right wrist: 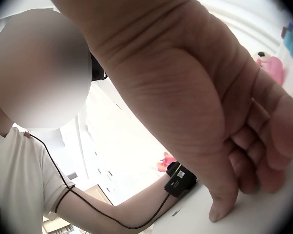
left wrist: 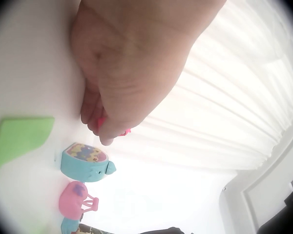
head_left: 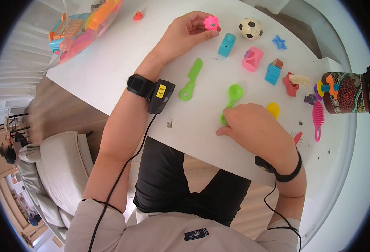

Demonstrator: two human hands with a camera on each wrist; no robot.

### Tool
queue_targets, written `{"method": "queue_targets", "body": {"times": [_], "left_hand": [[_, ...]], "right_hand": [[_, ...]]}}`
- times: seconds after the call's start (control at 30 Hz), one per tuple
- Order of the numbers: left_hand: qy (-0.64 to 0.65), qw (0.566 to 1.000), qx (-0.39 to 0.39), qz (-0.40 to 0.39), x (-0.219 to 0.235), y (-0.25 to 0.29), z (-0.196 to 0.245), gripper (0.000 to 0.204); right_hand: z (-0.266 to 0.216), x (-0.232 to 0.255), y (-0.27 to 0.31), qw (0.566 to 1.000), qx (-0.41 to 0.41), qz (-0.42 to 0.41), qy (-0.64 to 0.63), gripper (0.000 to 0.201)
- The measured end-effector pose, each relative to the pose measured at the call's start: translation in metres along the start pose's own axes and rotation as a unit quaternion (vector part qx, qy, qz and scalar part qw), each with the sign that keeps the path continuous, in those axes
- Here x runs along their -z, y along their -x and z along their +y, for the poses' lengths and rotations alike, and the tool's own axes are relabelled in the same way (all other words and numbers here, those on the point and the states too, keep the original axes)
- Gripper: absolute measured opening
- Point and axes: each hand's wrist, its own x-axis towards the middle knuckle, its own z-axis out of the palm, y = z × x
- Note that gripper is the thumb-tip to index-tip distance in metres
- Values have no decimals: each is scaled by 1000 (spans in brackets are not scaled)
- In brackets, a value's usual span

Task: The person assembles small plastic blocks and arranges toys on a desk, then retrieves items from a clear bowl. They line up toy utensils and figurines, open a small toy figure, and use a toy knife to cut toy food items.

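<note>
At upper centre the pink toy (head_left: 211, 22) sits between the left hand's (head_left: 188, 34) pinching thumb and fingers, while right of centre the right hand (head_left: 256, 126), loosely curled, thumb apart, covers part of the green spoon (head_left: 235, 92), contact unclear.

White, smooth tabletop (head_left: 105, 71). On it, head view: small orange-red toy piece (head_left: 138, 16), upper left; flat green toy knife (head_left: 192, 76), centre; green round-bowled toy spoon (head_left: 235, 91), partly hidden, right of centre; black-and-white ball (head_left: 251, 29), top; blue star-shaped toy (head_left: 279, 42), upper right; pink hairbrush (head_left: 318, 117), far right.
</note>
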Motion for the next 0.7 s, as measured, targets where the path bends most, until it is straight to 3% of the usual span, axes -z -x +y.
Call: {"method": "queue_targets", "body": {"times": [0.1,0.17,0.7], "left_hand": [[18,999,-16,27,-2,0,1,35],[1,1000,3,9,0,1,3,39],[1,1000,-2,-2,2,0,3,39]], "right_hand": [[0,0,0,1000,-4,2,7,29],[1,0,-1,1000,-7,-14,-12,36],[2,0,-1,1000,-3,-13,-10,37]]}}
